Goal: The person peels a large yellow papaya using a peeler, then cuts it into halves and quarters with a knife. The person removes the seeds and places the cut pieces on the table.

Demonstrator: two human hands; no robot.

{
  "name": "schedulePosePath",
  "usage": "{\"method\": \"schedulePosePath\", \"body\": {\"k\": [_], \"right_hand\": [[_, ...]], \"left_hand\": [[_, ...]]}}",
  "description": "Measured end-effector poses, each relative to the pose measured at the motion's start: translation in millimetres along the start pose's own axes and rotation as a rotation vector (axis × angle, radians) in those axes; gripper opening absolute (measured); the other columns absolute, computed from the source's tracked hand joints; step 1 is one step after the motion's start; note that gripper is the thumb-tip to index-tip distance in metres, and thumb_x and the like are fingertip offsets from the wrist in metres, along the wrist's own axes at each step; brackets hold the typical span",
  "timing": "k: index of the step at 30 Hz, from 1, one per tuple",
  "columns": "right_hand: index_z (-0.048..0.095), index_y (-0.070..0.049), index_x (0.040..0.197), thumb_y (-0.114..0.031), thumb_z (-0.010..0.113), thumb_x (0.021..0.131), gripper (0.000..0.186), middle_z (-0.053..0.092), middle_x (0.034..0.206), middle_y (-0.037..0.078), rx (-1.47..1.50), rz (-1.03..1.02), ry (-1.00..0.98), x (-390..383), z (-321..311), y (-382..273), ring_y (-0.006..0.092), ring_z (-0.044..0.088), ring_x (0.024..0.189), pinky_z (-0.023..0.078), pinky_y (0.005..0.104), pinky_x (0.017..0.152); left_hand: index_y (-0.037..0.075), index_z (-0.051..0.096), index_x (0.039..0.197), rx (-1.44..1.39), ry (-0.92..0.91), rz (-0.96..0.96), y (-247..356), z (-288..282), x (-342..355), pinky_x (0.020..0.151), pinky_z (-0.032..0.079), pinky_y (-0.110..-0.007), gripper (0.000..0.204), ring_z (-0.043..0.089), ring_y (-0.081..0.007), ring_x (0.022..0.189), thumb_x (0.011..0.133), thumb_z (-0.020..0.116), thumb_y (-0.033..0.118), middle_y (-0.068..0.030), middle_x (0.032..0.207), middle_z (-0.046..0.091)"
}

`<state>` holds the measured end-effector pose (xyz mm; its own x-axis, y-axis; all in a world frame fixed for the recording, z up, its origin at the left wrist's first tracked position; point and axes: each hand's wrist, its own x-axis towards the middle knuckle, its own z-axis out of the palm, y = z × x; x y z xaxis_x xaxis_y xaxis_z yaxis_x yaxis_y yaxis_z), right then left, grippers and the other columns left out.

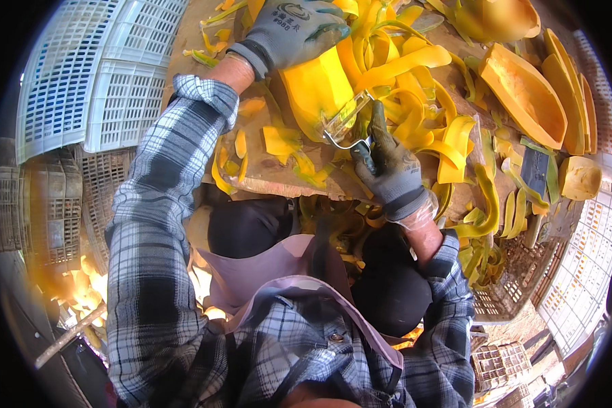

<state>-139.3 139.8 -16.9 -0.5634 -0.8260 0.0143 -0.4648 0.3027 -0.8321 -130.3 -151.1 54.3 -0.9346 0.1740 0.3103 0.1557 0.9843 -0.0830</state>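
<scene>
Pale blue slatted plastic crates [130,88], standing at left, beside the table. Brown wooden tabletop [265,185], its near edge just before the person's knees, scraps of yellow peel strewn along its left part. Left hand [292,30], grey-gloved, laid over the far end of the peeled block of bright yellow squash [316,92]; clench of the fingers cannot be told. Said block: near the tabletop's front edge, left of the peelings. Metal-framed peeler [347,113], at the block's near right side, grasped by the grey-gloved right hand [396,173]. Heaped yellow peel ribbons [415,64], crowding that hand's far side. Hollowed orange squash shell [523,95], boat-shaped, at right.
</scene>
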Motion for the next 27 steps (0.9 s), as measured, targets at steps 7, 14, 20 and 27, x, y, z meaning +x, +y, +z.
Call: {"method": "schedulePosePath", "body": {"k": [7,14,20,27], "right_hand": [[0.029,-0.008,0.158,-0.016,0.071,0.087,0.083,0.069,0.103,0.024,-0.141,0.074,-0.081,-46,-18,-1,0.0369,0.070,0.089,0.056,0.0416,0.075],[0.037,-0.007,0.154,-0.039,0.065,0.093,0.075,0.069,0.088,0.023,-0.296,0.018,-0.097,3,-33,-64,0.0376,0.069,0.077,0.055,0.0448,0.067],[0.028,-0.004,0.156,-0.046,0.053,0.098,0.076,0.069,0.087,0.029,-0.651,0.106,-0.213,15,-23,-81,0.0418,0.069,0.074,0.054,0.0505,0.067],[0.027,-0.004,0.156,-0.041,0.058,0.096,0.077,0.069,0.087,0.028,-0.627,0.202,-0.208,-28,-38,-78,0.0428,0.070,0.077,0.055,0.0500,0.070]], "left_hand": [[0.019,0.075,0.096,-0.008,-0.016,-0.040,0,-4,-6,0.117,0.025,-0.055,0.024,0.058,-0.0246,0.120,0.095,0.059,0.037,-0.0009,0.106,0.072],[0.021,0.072,0.088,0.013,0.019,-0.051,0,0,0,0.113,0.030,-0.056,0.022,0.059,-0.0223,0.115,0.093,0.058,0.037,-0.0007,0.101,0.071],[0.022,0.074,0.085,-0.004,0.001,-0.033,-1,6,2,0.112,0.030,-0.057,0.027,0.060,-0.0245,0.113,0.093,0.054,0.039,-0.0027,0.101,0.071],[0.015,0.076,0.083,-0.070,-0.079,-0.148,6,9,7,0.112,0.028,-0.058,0.036,0.060,-0.0271,0.111,0.093,0.051,0.039,-0.0069,0.099,0.073]]}}
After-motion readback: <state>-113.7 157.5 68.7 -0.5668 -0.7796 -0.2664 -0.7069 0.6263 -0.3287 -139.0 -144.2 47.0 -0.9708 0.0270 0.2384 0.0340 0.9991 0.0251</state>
